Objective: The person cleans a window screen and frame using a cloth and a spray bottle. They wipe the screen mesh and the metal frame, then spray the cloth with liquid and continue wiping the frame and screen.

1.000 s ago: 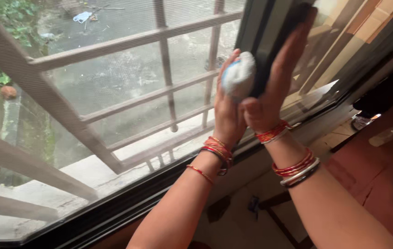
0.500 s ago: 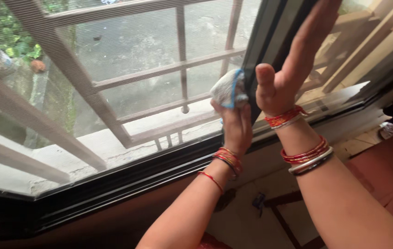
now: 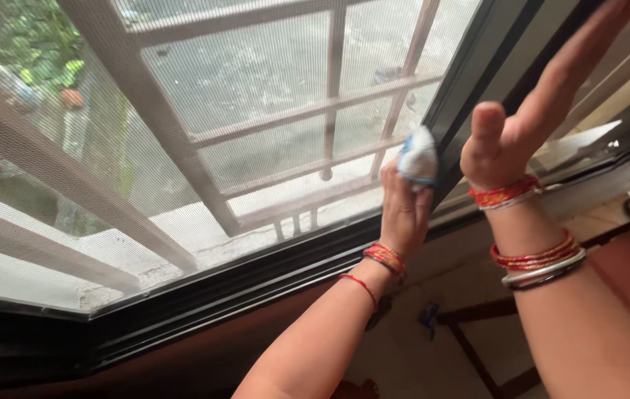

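Left hand [image 3: 403, 214] had its fingers closed round a balled white-and-blue cloth [image 3: 418, 157] – centre frame, pressed to the dark window frame [image 3: 470, 81], which slanted toward the upper right. Right hand [image 3: 529, 122] lay flat and open along that frame – holding nothing.

The right hand [image 3: 529, 125] is running past the top edge, cutting off its fingertips, the left hand [image 3: 403, 210] is covering part of the white-and-blue cloth [image 3: 418, 157], and motion is blurring the dark window frame [image 3: 477, 81].
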